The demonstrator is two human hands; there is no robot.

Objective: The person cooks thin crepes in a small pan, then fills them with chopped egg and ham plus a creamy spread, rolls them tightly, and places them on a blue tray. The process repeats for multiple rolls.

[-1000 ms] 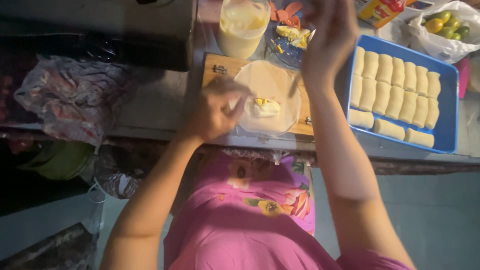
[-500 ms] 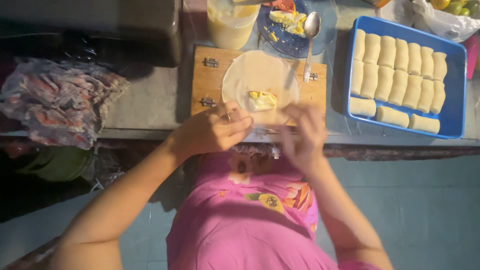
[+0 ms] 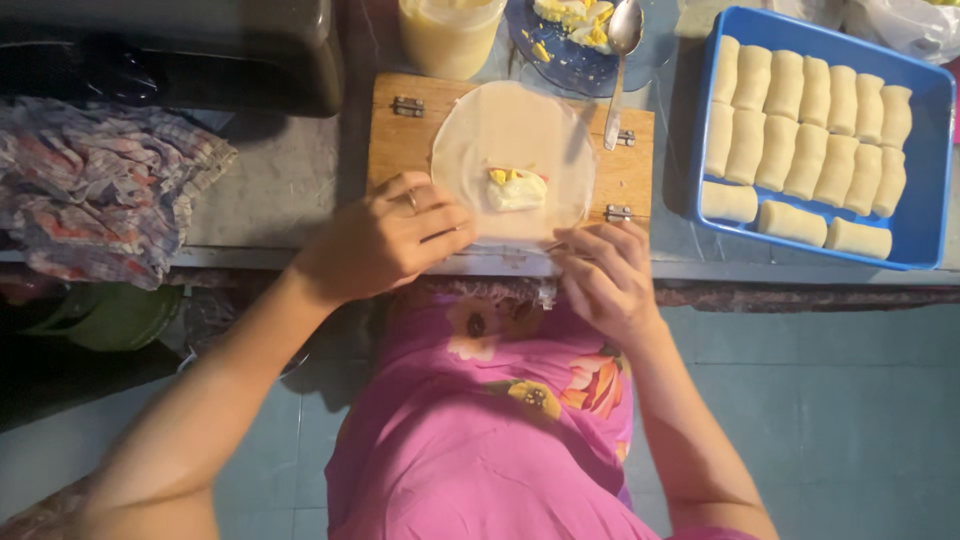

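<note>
A thin round pale wrapper (image 3: 515, 135) lies flat on a wooden board (image 3: 393, 140). A small heap of white and yellow filling (image 3: 516, 188) sits on its near half. My left hand (image 3: 385, 238) rests on the wrapper's near left edge, fingers pinching it. On the near right edge lies my right hand (image 3: 605, 275), fingertips touching the wrapper. A metal spoon (image 3: 621, 45) lies propped on a blue plate (image 3: 570, 55) of yellow and white filling pieces behind the board.
A blue tray (image 3: 930, 160) at the right holds several pale finished rolls (image 3: 800, 130). A tub of yellowish cream (image 3: 450, 35) stands behind the board. A crumpled patterned cloth (image 3: 100, 195) lies at the left beside a dark appliance (image 3: 170, 50). The counter edge runs under my hands.
My right hand came down from above the plate, leaving the spoon there, and now rests at the wrapper's near edge. The left hand stayed on the wrapper.
</note>
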